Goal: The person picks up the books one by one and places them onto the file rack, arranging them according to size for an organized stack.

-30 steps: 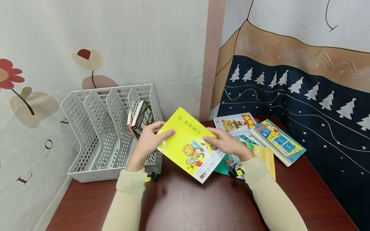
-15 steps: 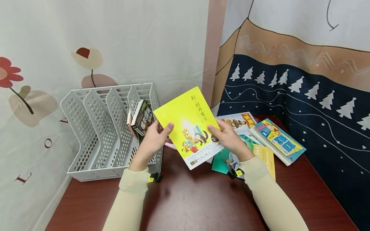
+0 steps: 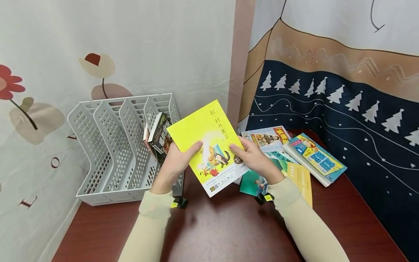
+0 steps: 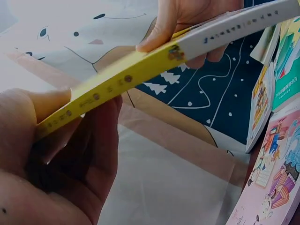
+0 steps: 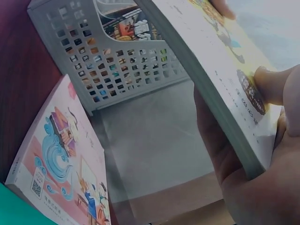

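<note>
A yellow book (image 3: 199, 125) with cartoon animals on its cover is held up above the table, tilted, its cover facing the head camera. My left hand (image 3: 176, 160) grips its left edge, thumb on the cover and fingers behind. On the other side my right hand (image 3: 256, 158) pinches the right edge in the same way. The left wrist view shows the book's yellow and white spine (image 4: 154, 70) running between both hands. In the right wrist view the page edges (image 5: 201, 79) face the camera, with the right thumb pressing the cover.
At the left stands a grey file rack (image 3: 108, 198) with slanted dividers; dark-covered books (image 3: 160, 134) lean in its right compartment. A spread of books lies on the right of the table, among them a blue one (image 3: 322, 158), a yellow one (image 3: 299, 180) and a pink one (image 5: 65, 154).
The yellow book was raised and turned more upright, then shifted slightly left and down. Both hands kept hold of it, the left thumb now lying further over the cover.
</note>
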The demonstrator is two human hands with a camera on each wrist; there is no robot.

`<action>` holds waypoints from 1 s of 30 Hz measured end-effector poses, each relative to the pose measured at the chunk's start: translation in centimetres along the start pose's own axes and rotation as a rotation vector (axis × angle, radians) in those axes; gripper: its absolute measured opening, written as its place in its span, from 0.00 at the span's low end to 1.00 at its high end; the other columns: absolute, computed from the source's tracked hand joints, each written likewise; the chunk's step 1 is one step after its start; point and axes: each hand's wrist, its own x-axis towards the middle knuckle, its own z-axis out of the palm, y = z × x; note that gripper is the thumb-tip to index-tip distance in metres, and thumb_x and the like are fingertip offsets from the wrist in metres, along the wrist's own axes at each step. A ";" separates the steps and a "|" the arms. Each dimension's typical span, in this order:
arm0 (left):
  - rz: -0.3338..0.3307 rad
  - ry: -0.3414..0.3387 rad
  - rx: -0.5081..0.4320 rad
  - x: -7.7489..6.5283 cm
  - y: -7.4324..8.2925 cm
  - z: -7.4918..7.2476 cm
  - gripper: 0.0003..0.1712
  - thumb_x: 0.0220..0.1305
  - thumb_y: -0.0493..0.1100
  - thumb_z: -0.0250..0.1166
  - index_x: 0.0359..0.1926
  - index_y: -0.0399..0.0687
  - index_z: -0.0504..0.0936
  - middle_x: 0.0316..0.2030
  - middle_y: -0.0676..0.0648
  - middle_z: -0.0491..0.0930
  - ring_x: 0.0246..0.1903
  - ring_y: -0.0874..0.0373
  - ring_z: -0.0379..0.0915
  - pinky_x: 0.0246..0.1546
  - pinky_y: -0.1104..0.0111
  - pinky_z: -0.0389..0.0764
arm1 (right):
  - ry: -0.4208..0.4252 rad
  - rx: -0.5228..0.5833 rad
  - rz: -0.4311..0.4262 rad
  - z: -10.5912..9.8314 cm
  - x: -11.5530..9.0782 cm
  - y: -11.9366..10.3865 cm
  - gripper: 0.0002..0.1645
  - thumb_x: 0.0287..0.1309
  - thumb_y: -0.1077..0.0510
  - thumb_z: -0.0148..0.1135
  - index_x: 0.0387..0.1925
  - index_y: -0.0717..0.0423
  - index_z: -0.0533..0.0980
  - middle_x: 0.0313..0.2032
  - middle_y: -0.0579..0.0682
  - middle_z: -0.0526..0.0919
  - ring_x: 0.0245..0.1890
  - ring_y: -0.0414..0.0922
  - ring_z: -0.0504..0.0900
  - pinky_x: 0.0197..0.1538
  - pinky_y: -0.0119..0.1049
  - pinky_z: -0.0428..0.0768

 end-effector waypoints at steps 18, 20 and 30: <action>0.025 0.140 0.064 -1.3 2.2 -2.9 0.28 0.68 0.48 0.73 0.61 0.38 0.78 0.42 0.41 0.90 0.36 0.51 0.92 0.35 0.57 0.91 | -0.154 -0.196 0.104 0.7 0.4 0.3 0.33 0.74 0.40 0.59 0.74 0.44 0.71 0.56 0.54 0.89 0.50 0.53 0.89 0.54 0.50 0.88; 0.025 0.151 0.080 -1.5 2.2 -3.5 0.28 0.69 0.49 0.72 0.62 0.38 0.78 0.42 0.42 0.90 0.36 0.51 0.92 0.34 0.57 0.91 | -0.170 -0.195 0.122 0.9 0.4 0.5 0.33 0.74 0.41 0.60 0.75 0.45 0.70 0.55 0.55 0.89 0.48 0.56 0.89 0.52 0.55 0.89; 0.045 0.231 0.179 -3.2 3.6 -7.1 0.29 0.69 0.48 0.72 0.63 0.36 0.77 0.38 0.49 0.91 0.33 0.55 0.91 0.32 0.61 0.91 | -0.224 -0.161 0.154 3.2 1.1 1.3 0.27 0.76 0.46 0.59 0.69 0.53 0.74 0.49 0.60 0.90 0.40 0.61 0.91 0.47 0.59 0.90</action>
